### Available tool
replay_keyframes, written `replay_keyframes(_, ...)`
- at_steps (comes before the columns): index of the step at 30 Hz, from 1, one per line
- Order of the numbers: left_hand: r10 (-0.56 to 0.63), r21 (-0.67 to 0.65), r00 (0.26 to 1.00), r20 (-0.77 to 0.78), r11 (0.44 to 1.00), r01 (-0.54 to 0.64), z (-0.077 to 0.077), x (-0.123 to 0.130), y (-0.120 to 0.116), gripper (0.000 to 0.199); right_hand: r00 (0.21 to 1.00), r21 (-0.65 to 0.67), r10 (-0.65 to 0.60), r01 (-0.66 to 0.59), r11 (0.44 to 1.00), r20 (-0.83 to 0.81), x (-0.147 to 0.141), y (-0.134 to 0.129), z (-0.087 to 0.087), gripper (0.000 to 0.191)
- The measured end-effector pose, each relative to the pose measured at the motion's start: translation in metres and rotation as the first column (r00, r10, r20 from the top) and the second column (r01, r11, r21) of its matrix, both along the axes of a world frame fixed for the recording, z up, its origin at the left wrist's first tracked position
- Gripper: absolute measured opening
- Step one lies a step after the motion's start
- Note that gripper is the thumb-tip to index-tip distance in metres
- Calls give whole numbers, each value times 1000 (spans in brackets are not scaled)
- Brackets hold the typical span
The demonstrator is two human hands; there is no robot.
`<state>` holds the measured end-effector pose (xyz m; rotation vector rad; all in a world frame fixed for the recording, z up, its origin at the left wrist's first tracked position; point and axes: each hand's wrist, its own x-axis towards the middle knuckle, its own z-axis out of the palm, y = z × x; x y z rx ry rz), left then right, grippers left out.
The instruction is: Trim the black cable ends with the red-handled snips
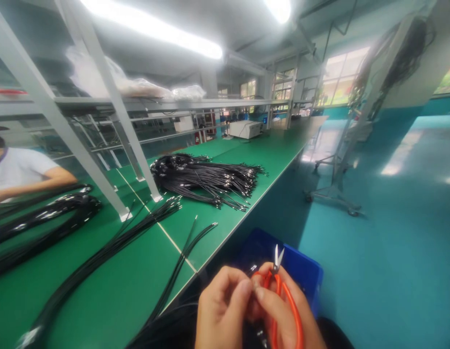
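Observation:
Orange-handled scissors (287, 305) rest in my right hand (283, 310), blades up and slightly parted. The thumb and fingers of that hand are pinched together near the cable end. My left hand (225, 305) is closed in a pinch, its fingertips meeting the right ones; the small thing between them is too blurred to name. Black cables (184, 257) with metal tips lie on the green table (195, 242) just left of my hands. A longer black cable bundle (112, 249) curves across the table further left.
A big pile of black cables (206, 179) lies beyond my hands. Below the table edge is a blue bin (308, 269). White shelf posts (119, 106) rise at left, near a seated person (24, 169) and coiled cables (46, 218). A wheeled rack (335, 179) stands at right.

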<state>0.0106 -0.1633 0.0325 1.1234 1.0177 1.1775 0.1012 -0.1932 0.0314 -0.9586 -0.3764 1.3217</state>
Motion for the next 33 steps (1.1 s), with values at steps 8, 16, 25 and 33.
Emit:
replay_keyframes(8, -147, -88, 927, 345, 978, 188, 6, -3, 7, 30, 991, 52, 67, -61, 997, -118, 2, 7, 0, 25)
replay_keyframes(16, -190, -55, 930, 314, 974, 218, -3, -13, 13, 21, 978, 132, 85, -60, 989, -190, 7, 14, -6, 21)
replay_keyframes(25, 501, 802, 731, -463, 588, 105, -4, -24, 11, 27, 979, 100, 81, -63, 993, -188, 7, 12, 7, 20)
replay_keyframes(33, 146, 496, 881, -451, 861, 112, -3, -33, 13, 14, 958, 125, 60, -25, 992, -279, -4, 27, -2, 19)
